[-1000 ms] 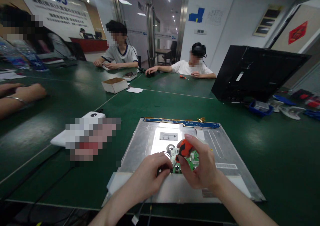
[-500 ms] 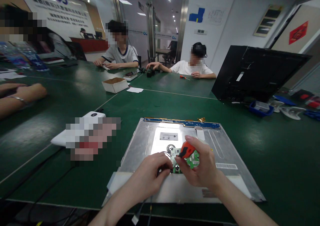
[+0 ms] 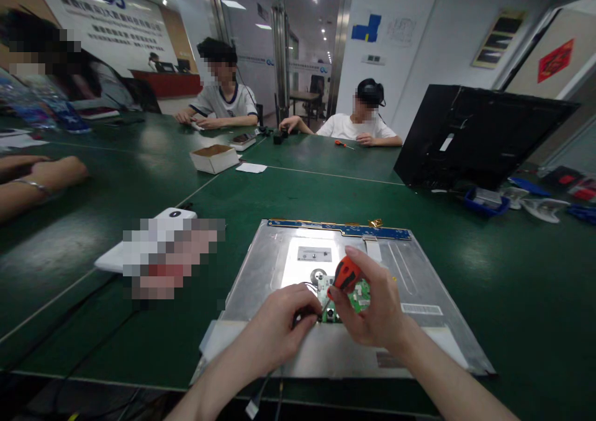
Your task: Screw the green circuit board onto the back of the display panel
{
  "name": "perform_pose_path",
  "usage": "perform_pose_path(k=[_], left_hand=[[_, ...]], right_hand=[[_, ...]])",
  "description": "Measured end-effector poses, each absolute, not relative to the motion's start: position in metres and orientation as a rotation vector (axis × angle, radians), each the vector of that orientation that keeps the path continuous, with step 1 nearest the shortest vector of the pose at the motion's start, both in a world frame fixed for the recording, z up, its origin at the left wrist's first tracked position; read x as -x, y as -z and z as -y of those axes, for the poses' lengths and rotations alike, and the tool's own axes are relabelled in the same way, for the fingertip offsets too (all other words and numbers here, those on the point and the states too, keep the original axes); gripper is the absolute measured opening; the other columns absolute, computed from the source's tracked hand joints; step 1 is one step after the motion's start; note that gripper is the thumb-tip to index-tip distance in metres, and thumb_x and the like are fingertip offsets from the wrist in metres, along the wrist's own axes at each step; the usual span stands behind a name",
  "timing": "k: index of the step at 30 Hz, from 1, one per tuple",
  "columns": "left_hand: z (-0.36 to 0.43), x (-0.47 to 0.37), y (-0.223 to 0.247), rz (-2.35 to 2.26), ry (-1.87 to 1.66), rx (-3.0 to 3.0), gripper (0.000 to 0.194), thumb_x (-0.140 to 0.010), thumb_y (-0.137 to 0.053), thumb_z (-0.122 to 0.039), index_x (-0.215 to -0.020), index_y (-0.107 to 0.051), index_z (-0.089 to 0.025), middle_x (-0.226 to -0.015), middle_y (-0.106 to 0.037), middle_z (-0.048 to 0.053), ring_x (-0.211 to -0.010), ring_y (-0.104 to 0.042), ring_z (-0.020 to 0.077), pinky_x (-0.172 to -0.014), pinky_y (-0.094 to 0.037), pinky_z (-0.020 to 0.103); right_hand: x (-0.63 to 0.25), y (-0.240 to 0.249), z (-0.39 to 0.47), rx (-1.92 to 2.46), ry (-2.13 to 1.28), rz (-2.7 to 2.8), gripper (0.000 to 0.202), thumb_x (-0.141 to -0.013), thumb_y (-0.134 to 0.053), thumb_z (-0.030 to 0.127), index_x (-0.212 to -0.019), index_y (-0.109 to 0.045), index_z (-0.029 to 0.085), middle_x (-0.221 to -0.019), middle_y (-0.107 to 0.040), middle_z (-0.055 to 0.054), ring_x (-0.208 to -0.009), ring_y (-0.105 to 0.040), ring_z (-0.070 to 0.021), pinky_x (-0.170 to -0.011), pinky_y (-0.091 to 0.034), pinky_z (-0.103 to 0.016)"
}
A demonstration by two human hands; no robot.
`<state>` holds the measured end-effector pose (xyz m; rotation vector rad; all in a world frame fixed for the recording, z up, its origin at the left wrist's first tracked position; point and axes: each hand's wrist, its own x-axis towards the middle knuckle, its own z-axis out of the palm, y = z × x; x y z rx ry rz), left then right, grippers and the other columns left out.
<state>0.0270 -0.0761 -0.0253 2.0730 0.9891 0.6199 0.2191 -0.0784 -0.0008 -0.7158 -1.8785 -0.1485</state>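
Observation:
A red-and-black screwdriver (image 3: 347, 274) is gripped in my right hand (image 3: 379, 303), tilted with its thin shaft pointing down and left. Under it lies a green circuit board (image 3: 361, 298) on the metal back of a flat display panel (image 3: 261, 284). My left hand (image 3: 284, 321) is closed in a pinch at the board's left edge, close to the screwdriver's tip. What its fingertips hold is hidden. Thin dark wires run by those fingers, and a cable with a white connector (image 3: 252, 408) hangs past the table's front edge below my left wrist.
A black monitor housing (image 3: 479, 138) stands at the right, beside a blue tray (image 3: 487, 202). To the left lies a white device (image 3: 172, 216) with cables. Farther back are an open box (image 3: 214, 159) and another screwdriver (image 3: 342, 143). Several people sit around the green table (image 3: 326, 194).
The screwdriver's handle has turned and tipped slightly more upright in my right hand. My left hand stays put. Across the table, a person's hand has drawn back slightly to the right.

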Motion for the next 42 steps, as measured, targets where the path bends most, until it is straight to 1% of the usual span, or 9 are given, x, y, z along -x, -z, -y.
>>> perform_pose_path(k=[4,8,14,20,23,29,36,42], left_hand=[[0.076,-0.027,0.025,-0.987,-0.618,-2.078,0.018,-0.081,-0.055,-0.006,-0.086,-0.068,-0.018,-0.090,-0.069,0.004,-0.086,-0.062,0.0212,-0.077,-0.045,0.031],[0.077,-0.026,0.025,-0.987,-0.613,-2.081,0.017,-0.082,-0.054,-0.009,-0.086,-0.068,-0.018,-0.091,-0.069,0.005,-0.088,-0.062,0.0213,-0.079,-0.045,0.031],[0.076,-0.026,0.023,-0.974,-0.599,-2.059,0.018,-0.083,-0.053,-0.011,-0.089,-0.068,-0.018,-0.092,-0.069,0.005,-0.088,-0.062,0.0212,-0.079,-0.046,0.031],[0.077,-0.017,0.006,-0.944,-0.450,-2.049,0.020,-0.089,-0.054,-0.019,-0.099,-0.071,-0.020,-0.103,-0.069,0.005,-0.097,-0.062,0.0223,-0.089,-0.047,0.033],[0.080,-0.013,-0.002,-0.958,-0.409,-2.041,0.022,-0.091,-0.053,-0.020,-0.104,-0.071,-0.022,-0.107,-0.069,0.004,-0.102,-0.062,0.0224,-0.094,-0.046,0.034],[0.079,-0.010,-0.004,-0.952,-0.377,-2.003,0.020,-0.090,-0.055,-0.021,-0.102,-0.071,-0.022,-0.107,-0.069,0.004,-0.101,-0.062,0.0221,-0.093,-0.046,0.034],[0.079,-0.008,-0.005,-0.956,-0.366,-1.973,0.021,-0.091,-0.057,-0.024,-0.106,-0.071,-0.023,-0.111,-0.068,0.004,-0.106,-0.061,0.0229,-0.096,-0.045,0.034],[0.079,-0.008,-0.004,-0.966,-0.336,-1.979,0.021,-0.090,-0.058,-0.024,-0.108,-0.070,-0.023,-0.111,-0.068,0.004,-0.105,-0.061,0.0226,-0.095,-0.045,0.034]], right_hand=[[-0.219,0.001,0.078,0.693,0.152,1.872,0.060,-0.093,-0.053,0.018,-0.149,-0.032,0.020,-0.091,-0.067,-0.004,-0.061,-0.062,-0.0160,-0.050,-0.055,-0.028],[-0.218,0.000,0.076,0.671,0.124,1.882,0.053,-0.096,-0.051,0.022,-0.147,-0.034,0.020,-0.082,-0.066,-0.001,-0.058,-0.060,-0.0155,-0.049,-0.052,-0.027],[-0.218,-0.004,0.076,0.660,0.105,1.891,0.051,-0.097,-0.048,0.023,-0.146,-0.034,0.020,-0.078,-0.064,0.000,-0.058,-0.060,-0.0152,-0.049,-0.051,-0.027],[-0.218,-0.003,0.078,0.660,0.080,1.898,0.055,-0.093,-0.047,0.017,-0.147,-0.033,0.018,-0.081,-0.066,-0.002,-0.060,-0.061,-0.0165,-0.050,-0.052,-0.029],[-0.217,-0.001,0.078,0.670,0.062,1.895,0.058,-0.091,-0.048,0.016,-0.147,-0.033,0.019,-0.084,-0.068,-0.002,-0.060,-0.062,-0.0165,-0.050,-0.052,-0.029],[-0.216,0.000,0.078,0.703,0.067,1.885,0.059,-0.090,-0.048,0.015,-0.147,-0.032,0.020,-0.088,-0.069,-0.003,-0.061,-0.062,-0.0161,-0.053,-0.055,-0.029],[-0.217,0.000,0.078,0.684,0.073,1.893,0.053,-0.093,-0.046,0.016,-0.144,-0.034,0.018,-0.087,-0.069,-0.003,-0.061,-0.062,-0.0163,-0.052,-0.053,-0.030],[-0.216,0.001,0.078,0.682,0.086,1.886,0.056,-0.092,-0.048,0.015,-0.146,-0.033,0.017,-0.084,-0.068,-0.002,-0.059,-0.060,-0.0156,-0.049,-0.052,-0.029]])
